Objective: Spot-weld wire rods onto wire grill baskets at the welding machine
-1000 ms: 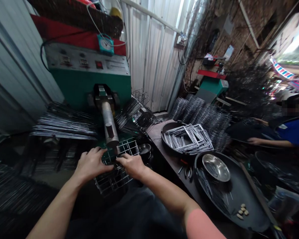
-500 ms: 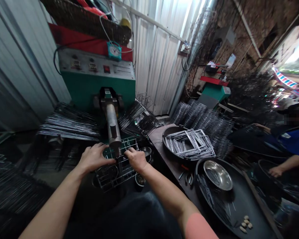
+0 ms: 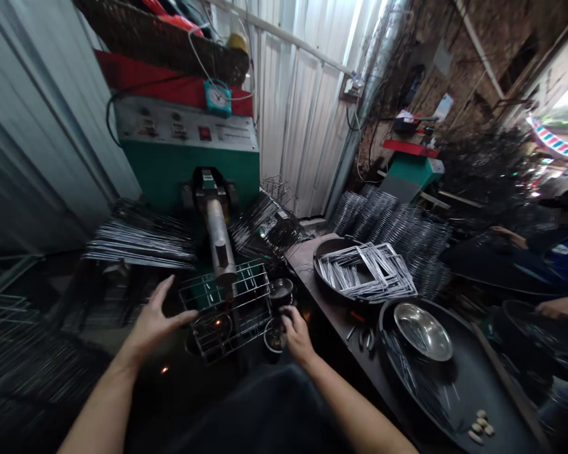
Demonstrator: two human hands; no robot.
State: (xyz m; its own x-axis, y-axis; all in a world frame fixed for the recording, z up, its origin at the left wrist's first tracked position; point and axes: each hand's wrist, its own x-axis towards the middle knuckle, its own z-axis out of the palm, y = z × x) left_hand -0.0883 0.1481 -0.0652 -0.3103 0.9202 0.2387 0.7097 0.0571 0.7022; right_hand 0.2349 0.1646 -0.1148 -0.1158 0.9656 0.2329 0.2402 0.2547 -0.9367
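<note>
Clock centred on wire grid. Green machine (image 3: 194, 157), 12 o'clock. Wire grid (image 3: 252, 291) under machine's rod (image 3: 218, 230). My left hand (image 3: 150, 325), 9 o'clock: fingers spread, grid contact unclear. Right hand (image 3: 297, 337), 4 o'clock, beside cup (image 3: 272, 335): fingers bent; I cannot tell whether pinching.

Silvery rectangular wire grid (image 3: 252, 291), open-meshed, aslant beneath the end of a grey metal cylinder (image 3: 218, 234)
</note>
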